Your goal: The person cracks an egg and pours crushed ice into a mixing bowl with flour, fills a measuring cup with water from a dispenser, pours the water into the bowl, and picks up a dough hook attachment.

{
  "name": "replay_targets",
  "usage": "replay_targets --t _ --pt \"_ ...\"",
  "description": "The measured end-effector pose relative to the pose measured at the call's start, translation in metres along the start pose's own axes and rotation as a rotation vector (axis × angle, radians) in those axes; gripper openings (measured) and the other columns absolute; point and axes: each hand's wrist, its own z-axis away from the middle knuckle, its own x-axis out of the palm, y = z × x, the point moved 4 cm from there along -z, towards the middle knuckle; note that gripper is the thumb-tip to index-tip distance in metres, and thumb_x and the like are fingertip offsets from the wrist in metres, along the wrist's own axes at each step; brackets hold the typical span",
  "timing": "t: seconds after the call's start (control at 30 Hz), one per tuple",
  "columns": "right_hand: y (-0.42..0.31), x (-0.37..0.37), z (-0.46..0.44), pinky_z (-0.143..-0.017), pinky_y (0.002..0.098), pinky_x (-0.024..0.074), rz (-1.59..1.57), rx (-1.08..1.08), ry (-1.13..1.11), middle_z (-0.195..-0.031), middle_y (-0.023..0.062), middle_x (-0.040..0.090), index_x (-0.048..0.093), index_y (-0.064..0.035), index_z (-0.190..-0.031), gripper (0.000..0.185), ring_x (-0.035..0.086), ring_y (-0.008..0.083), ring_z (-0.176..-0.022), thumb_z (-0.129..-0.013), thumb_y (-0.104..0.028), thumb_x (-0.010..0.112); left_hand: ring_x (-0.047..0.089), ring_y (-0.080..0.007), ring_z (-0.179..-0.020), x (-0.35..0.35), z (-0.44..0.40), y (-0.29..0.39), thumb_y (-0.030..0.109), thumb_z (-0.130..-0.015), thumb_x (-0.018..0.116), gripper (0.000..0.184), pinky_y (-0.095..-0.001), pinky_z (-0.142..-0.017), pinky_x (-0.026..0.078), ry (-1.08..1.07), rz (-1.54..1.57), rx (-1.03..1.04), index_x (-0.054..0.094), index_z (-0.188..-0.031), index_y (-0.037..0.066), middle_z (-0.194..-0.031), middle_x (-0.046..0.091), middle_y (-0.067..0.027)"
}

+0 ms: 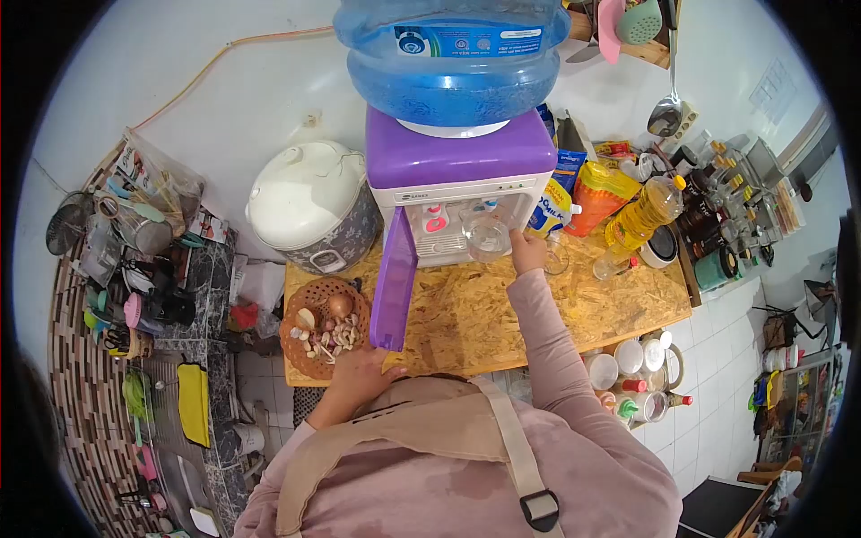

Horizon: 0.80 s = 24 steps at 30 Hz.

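Observation:
A clear glass mug (487,240) is under the blue tap of the purple and white water dispenser (462,161). My right hand (529,251) is closed at the mug's right side, where its handle would be. The dispenser's purple door (395,296) hangs swung out to the left of the taps. At the table's front edge, my left hand (360,384) lies with its fingers stretched out and holds nothing. Just beyond it sits a woven basket (296,354) with an onion (340,306) and several garlic cloves. A large blue water bottle (453,81) stands upside down on the dispenser.
A rice cooker (309,206) stands left of the dispenser on the wooden table (466,323). To the right are food pouches (596,197), an oil bottle (647,211) and another glass (556,258). Several jars (630,356) sit lower, beyond the table's front right edge.

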Motion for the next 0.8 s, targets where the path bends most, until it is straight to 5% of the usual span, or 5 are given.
replay_targets --t 0.1,0.4,0.5,0.6,0.8 --pt "0.0 0.0 0.002 -0.062 0.0407 0.0465 -0.045 0.015 0.019 -0.062 0.0227 0.06 0.067 0.0021 -0.077 0.042 0.064 0.0325 -0.063 -0.075 -0.039 0.058 0.064 -0.0291 -0.075 0.002 0.0 -0.001 0.045 -0.075 0.068 0.041 -0.0398 -0.065 0.051 -0.024 0.01 -0.059 0.064 -0.097 0.01 -0.083 0.065 -0.0113" --pt "0.006 -0.002 0.005 -0.063 0.0382 0.0464 -0.114 0.02 -0.005 -0.064 0.0216 0.062 0.068 0.002 -0.079 0.04 0.064 0.0283 -0.064 -0.075 -0.037 0.059 0.063 -0.0321 -0.068 0.005 -0.003 0.006 0.042 -0.074 0.068 0.043 -0.041 -0.057 0.051 -0.062 -0.007 -0.002 0.06 -0.1 0.008 -0.083 0.062 -0.0146" --pt "0.023 -0.004 0.012 -0.061 0.0377 0.0455 -0.16 0.052 -0.035 -0.063 0.0206 0.062 0.067 0.0031 -0.078 0.04 0.063 0.0273 -0.061 -0.076 -0.036 0.06 0.06 -0.0328 -0.088 -0.002 -0.011 0.016 0.043 -0.076 0.066 0.045 -0.0422 -0.072 0.05 -0.1 0.036 0.0 0.06 -0.107 0.011 -0.103 0.058 -0.017" --pt "0.043 -0.017 0.029 -0.057 0.0358 0.0435 -0.236 0.114 0.022 -0.059 0.0144 0.061 0.066 0.0053 -0.075 0.039 0.059 0.022 -0.056 -0.076 -0.034 0.061 0.048 -0.0347 -0.109 0.002 -0.022 0.023 0.043 -0.076 0.064 0.047 -0.0465 -0.088 0.041 -0.092 -0.102 0.147 0.059 -0.112 0.014 -0.117 0.05 -0.0171" --pt "0.003 -0.107 0.117 -0.046 0.0282 0.0305 -0.465 0.274 0.061 -0.05 -0.0041 0.043 0.057 -0.0004 -0.055 0.032 0.038 0.0067 -0.049 -0.079 -0.021 0.061 0.04 -0.0341 -0.117 0.002 -0.055 0.045 0.044 -0.072 0.065 0.049 -0.0494 -0.095 0.034 -0.175 -0.074 0.423 0.059 -0.111 0.014 -0.123 0.045 -0.0168"
